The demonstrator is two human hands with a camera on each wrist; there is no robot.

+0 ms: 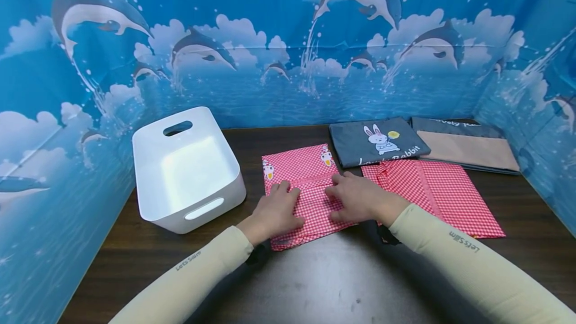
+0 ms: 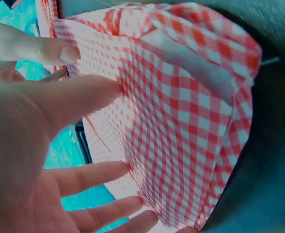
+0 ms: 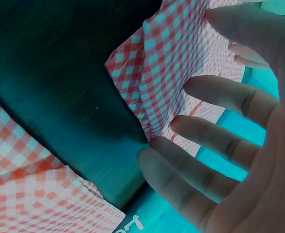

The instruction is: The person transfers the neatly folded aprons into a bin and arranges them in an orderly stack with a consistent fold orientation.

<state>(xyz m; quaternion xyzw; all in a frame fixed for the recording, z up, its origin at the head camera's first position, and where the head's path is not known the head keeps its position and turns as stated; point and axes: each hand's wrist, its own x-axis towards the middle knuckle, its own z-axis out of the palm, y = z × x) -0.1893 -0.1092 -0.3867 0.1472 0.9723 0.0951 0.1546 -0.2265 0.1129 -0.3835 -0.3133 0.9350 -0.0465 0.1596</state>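
A folded red-and-white checked cloth (image 1: 299,165), with small rabbit prints at its far corners, lies flat on the dark table. My left hand (image 1: 277,212) rests on its left part, fingers spread and pointing away from me. On the right part, the fingers of my right hand (image 1: 361,198) touch the cloth near its right edge. In the left wrist view the near end of the checked cloth (image 2: 174,111) shows loose layers with a pale gap between them. The right wrist view shows relaxed fingers against a folded corner of the cloth (image 3: 166,68).
A white bin (image 1: 189,169) with handle slots stands at the left. Another red checked cloth (image 1: 454,199) lies at the right, partly behind my right forearm. Behind it are a dark grey folded piece with a rabbit print (image 1: 351,146) and a grey-and-tan one (image 1: 468,149). A dolphin-printed curtain (image 1: 279,94) encloses the table.
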